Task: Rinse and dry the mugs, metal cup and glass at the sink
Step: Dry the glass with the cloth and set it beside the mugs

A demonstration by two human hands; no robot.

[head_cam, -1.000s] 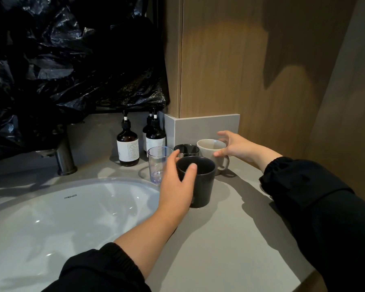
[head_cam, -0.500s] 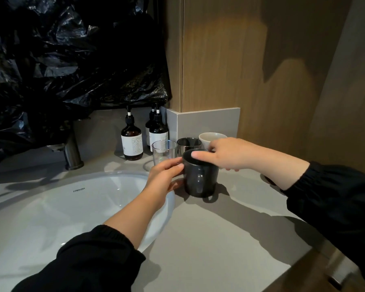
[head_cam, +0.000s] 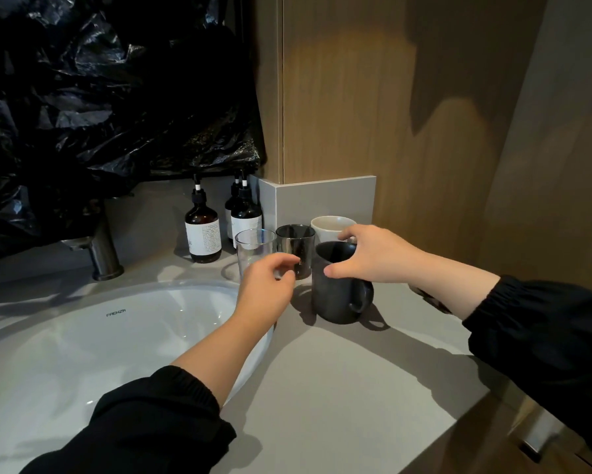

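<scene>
With the sink (head_cam: pixel 82 354) at 9 o'clock, the left hand (head_cam: pixel 267 292) is being held loosely curled before the glass (head_cam: pixel 253 244) and metal cup (head_cam: pixel 296 244), gripping nothing visible. The black mug (head_cam: pixel 335 295), on the table (head_cam: pixel 356 388), is being pinched at its rim by the right hand (head_cam: pixel 373 258); it should be lifted straight, clearing the glass.

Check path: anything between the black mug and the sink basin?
Yes. The left hand and forearm lie over the right rim of the white oval sink basin, directly between it and the matte black ceramic mug, which the right hand grips at the rim.
</scene>
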